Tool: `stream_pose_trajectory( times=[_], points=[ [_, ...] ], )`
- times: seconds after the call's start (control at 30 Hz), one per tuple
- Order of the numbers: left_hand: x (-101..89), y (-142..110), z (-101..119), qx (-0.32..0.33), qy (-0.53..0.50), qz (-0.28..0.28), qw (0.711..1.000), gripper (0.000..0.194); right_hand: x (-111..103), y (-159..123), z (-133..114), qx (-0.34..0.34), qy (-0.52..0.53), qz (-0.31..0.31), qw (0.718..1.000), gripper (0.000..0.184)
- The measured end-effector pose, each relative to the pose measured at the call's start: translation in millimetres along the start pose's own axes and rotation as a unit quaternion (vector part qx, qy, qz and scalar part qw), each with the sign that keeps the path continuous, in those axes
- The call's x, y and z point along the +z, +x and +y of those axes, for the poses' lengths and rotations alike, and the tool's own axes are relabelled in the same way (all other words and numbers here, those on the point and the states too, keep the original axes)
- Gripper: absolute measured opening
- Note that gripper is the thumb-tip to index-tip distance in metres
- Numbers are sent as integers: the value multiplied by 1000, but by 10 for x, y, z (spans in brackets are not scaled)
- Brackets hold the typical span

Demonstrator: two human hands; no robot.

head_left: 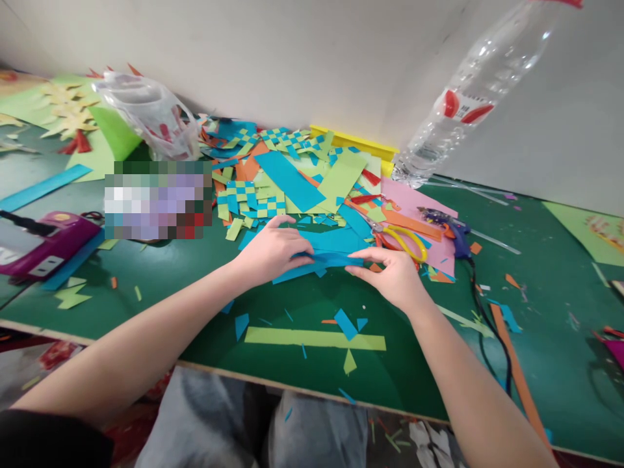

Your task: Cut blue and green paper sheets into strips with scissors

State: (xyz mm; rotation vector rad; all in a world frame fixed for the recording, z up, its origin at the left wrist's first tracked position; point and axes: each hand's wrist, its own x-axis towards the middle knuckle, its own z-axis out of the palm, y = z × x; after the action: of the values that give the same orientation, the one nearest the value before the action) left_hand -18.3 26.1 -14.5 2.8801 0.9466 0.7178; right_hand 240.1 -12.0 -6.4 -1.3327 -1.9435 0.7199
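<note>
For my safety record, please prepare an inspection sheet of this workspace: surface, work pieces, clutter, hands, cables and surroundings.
Surface: green table, strewn with paper scraps.
Work pieces: blue paper strip between the hands; blue sheets beneath.
Clutter: woven blue-and-green pieces, yellow-handled scissors, plastic bag, plastic bottle.
Hands: left hand and right hand each hold the strip.
Cables: black cable from a blue tool, at the right; black lead at a purple device, at the left.
Surroundings: pale wall behind; one pixelated patch hides its contents.
</note>
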Motion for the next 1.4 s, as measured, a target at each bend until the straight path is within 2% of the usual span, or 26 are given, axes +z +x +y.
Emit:
stream_pose_trajectory(
  times=[0.17,0.37,0.6,0.83,1.4],
  points=[
    [-17,2,24,-7,21,-15,1000,17,3,-14,-30,12,-10,11,1000,17],
    [-11,20,94,-1,22,5,1000,35,50,-30,-72,-2,-13,41,999,13],
    [23,26,92,5,-26,29,999,22,83,-38,-68,-21,6,14,1000,12],
    [10,34,98,-13,-52,15,998,19,55,-28,-98,-17,25,-6,1000,11],
    [0,42,100,-4,-57,-7,998,20,44,-28,-115,-24,17,-17,999,12]
  ],
)
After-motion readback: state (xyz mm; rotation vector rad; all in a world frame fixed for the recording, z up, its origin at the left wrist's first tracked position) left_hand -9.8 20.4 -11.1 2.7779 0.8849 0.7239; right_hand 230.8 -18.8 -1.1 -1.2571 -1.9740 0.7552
